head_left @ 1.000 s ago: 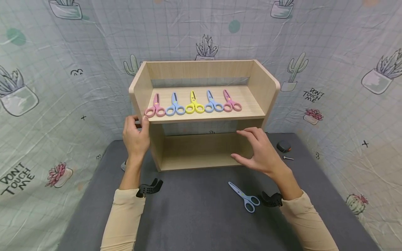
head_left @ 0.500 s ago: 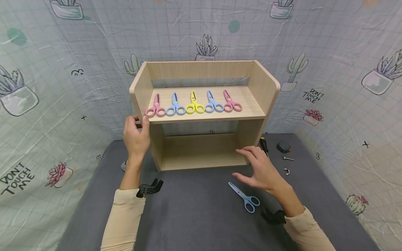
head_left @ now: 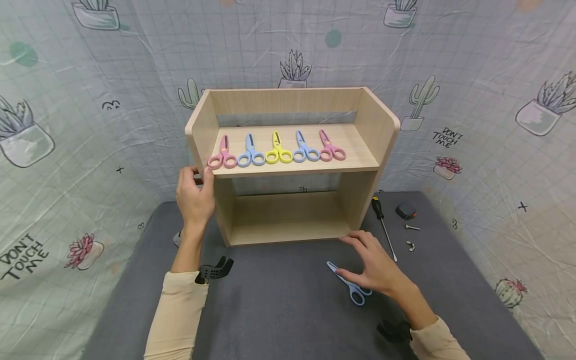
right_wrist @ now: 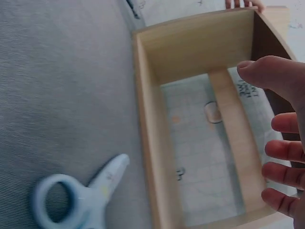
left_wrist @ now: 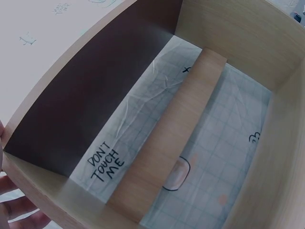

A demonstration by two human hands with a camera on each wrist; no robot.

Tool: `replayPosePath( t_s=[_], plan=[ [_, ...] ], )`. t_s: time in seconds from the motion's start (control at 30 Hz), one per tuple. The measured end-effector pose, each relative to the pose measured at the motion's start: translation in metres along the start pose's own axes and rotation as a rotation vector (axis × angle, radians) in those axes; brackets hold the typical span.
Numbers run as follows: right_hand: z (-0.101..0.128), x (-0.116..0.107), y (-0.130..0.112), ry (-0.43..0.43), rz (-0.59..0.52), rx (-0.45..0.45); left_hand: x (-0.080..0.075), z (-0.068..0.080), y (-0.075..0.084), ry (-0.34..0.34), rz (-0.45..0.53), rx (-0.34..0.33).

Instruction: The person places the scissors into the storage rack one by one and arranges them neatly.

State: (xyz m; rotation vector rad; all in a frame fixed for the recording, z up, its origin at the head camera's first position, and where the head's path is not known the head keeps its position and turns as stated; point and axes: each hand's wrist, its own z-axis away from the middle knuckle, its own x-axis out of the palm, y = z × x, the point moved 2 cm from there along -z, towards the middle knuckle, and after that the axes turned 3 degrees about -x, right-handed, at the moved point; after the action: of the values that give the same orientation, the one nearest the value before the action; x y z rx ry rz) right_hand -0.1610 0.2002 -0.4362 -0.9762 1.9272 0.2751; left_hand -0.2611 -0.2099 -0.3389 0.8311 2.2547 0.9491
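A wooden shelf unit stands at the back of the grey table. On its upper board lie several small scissors in a row: pink, blue, yellow, blue, pink. My left hand grips the shelf's left side panel, thumb on the front edge. My right hand hovers with fingers spread just over a blue pair of scissors on the table. In the right wrist view the scissors lie below my spread fingers, in front of the shelf.
A screwdriver, a dark tape measure and two small screws lie right of the shelf. A patterned cloth backdrop surrounds the table. The shelf's lower compartment holds nothing.
My right hand has come down from the shelf's lower right front to the table, over the blue scissors. The left hand has stayed on the side panel.
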Motion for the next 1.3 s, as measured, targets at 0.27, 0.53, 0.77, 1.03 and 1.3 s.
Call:
replayPosePath(
  t_s=[0.27, 0.53, 0.77, 1.03, 1.3],
  plan=[
    [0.021, 0.019, -0.002, -0.033, 0.0, 0.043, 0.0, 0.0, 0.0, -0.004, -0.002, -0.002],
    [0.036, 0.033, -0.001, -0.051, 0.006, 0.057, 0.0, 0.0, -0.001, -0.004, -0.005, -0.001],
    [0.049, 0.042, 0.0, -0.102, 0.02, 0.095, 0.0, -0.001, -0.002, -0.005, -0.004, 0.002],
    [0.065, 0.051, 0.004, -0.127, 0.055, 0.13, 0.0, -0.001, 0.0, -0.008, 0.0, 0.0],
    [0.077, 0.056, 0.005, -0.164, 0.083, 0.17, 0.0, 0.0, 0.0, -0.005, -0.002, 0.006]
  ],
)
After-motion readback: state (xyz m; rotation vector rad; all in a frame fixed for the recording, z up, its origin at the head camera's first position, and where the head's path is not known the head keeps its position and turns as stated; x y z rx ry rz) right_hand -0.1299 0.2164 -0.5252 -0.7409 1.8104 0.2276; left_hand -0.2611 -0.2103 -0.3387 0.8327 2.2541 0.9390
